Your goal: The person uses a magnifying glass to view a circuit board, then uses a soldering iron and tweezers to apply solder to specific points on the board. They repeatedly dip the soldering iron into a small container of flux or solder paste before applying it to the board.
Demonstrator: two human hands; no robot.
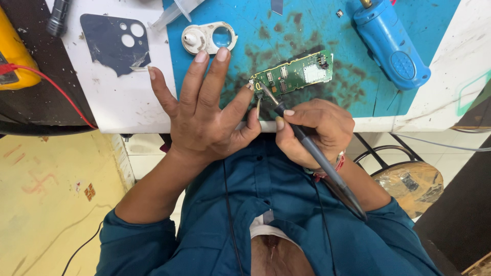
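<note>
Here, right hand point(317, 130) fingers grip a soldering iron point(307, 148) at the green circuit board point(294, 74); left hand point(204, 112) splayed.

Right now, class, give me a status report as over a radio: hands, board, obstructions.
Left hand spread on mat, fingertip steadying green circuit board. Right hand gripping soldering iron, tip at board's left end. Nothing blocking; blue tool lies apart.
</note>
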